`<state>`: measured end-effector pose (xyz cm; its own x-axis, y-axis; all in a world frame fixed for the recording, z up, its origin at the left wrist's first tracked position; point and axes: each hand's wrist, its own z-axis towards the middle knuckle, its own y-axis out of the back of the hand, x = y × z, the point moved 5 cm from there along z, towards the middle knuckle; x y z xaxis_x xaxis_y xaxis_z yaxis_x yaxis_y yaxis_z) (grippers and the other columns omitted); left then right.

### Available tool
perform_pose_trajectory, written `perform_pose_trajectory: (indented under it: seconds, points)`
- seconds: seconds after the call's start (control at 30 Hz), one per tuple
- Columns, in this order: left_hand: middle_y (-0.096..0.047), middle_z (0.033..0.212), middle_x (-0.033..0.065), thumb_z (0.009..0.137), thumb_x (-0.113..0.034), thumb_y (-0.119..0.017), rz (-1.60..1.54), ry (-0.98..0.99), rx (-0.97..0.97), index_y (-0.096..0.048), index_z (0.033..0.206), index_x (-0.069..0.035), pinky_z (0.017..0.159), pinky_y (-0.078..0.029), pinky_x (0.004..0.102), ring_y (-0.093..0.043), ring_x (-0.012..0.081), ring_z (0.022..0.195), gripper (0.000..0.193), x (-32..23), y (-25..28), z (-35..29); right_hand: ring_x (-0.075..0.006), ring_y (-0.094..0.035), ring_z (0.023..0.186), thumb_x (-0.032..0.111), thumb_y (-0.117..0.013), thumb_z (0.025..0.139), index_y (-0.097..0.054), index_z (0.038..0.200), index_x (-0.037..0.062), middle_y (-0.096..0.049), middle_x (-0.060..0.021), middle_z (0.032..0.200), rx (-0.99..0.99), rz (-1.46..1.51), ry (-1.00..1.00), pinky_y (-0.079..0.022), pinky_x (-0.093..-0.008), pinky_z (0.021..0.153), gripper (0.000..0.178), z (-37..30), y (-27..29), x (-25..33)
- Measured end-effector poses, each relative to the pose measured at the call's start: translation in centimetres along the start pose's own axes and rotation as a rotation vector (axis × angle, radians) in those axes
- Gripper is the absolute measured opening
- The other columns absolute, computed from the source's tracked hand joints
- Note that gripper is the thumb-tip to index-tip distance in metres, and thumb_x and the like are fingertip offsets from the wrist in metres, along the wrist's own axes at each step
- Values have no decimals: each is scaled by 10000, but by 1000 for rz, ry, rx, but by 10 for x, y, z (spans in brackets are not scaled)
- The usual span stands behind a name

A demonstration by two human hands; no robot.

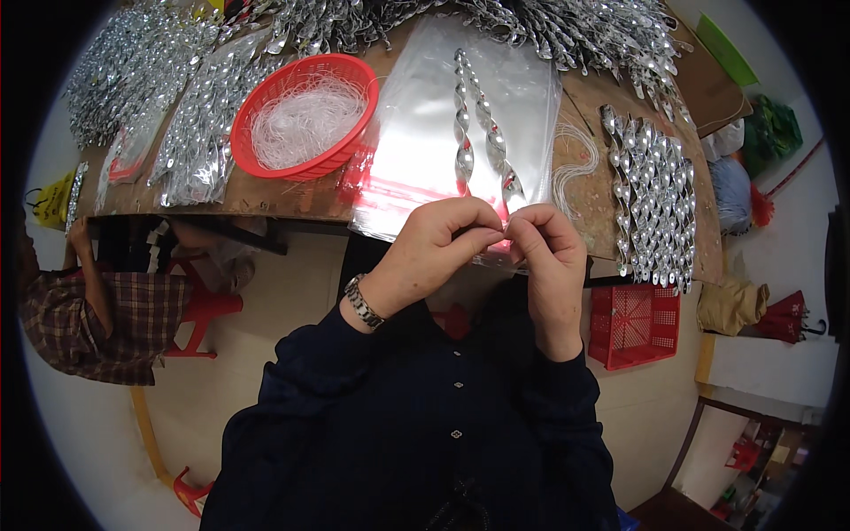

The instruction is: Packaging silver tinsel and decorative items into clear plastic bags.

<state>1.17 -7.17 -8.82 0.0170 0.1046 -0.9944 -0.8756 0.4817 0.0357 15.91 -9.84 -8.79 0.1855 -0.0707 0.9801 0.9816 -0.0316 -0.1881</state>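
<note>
At the desk (288, 196)'s near edge, the left hand (434, 239) and right hand (551, 257) pinch something too fine to identify, beside two twisted silver strips (494, 139) that could slide on slick plastic bags (412, 115) if nudged.

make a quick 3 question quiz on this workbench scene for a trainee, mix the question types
1. True or false: the metal wristband is on the left wrist.
2. What colour is the basket holding the pale strings?
3. The fingertips of the left hand and right hand are:
a) far apart
b) close together, by the near edge of the clear bags
c) inside the basket

Key: 1 true; 2 red; 3 b
</note>
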Motion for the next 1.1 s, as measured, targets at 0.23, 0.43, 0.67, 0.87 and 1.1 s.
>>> perform_pose_trajectory:
  seconds: [0.23,0.43,0.67,0.87,1.1]
  points:
    - [-583,760,-20,945,-91,-595,-231,59,-125,-641,986,-20,551,-392,174,-515,33,631,94,6,0,-1,-47,-488,651,73,-591,942,-629,945,14,-615,-6,805,-39,-9,-15,-375,-178,603,70,-1,2,0]
    - [-568,702,-40,955,-113,-590,-286,88,-171,-649,992,-35,536,-380,163,-503,23,603,105,5,-1,0,-47,-481,648,97,-594,948,-625,928,24,-623,-12,806,-29,-12,-36,-360,-179,591,82,-5,2,-3]
    - [-566,686,-43,951,-116,-595,-305,89,-182,-656,992,-33,527,-375,162,-500,20,593,110,5,-4,1,-43,-489,651,94,-599,945,-628,921,26,-630,-3,800,-4,-68,-13,-374,-181,596,78,-8,-3,-2]
    - [-568,675,-39,950,-122,-602,-364,142,-183,-660,1002,-33,510,-368,159,-501,24,575,119,11,-4,2,-35,-507,678,63,-623,928,-641,930,14,-621,15,795,-18,-268,94,-396,-182,611,52,-10,-3,-2]
    - [-572,679,-37,947,-123,-608,-399,149,-194,-663,1015,-33,508,-368,159,-506,25,577,126,12,-4,1,-56,-527,676,51,-648,896,-643,900,-2,-610,-8,765,-51,-374,179,-415,-206,612,53,-10,-5,-1]
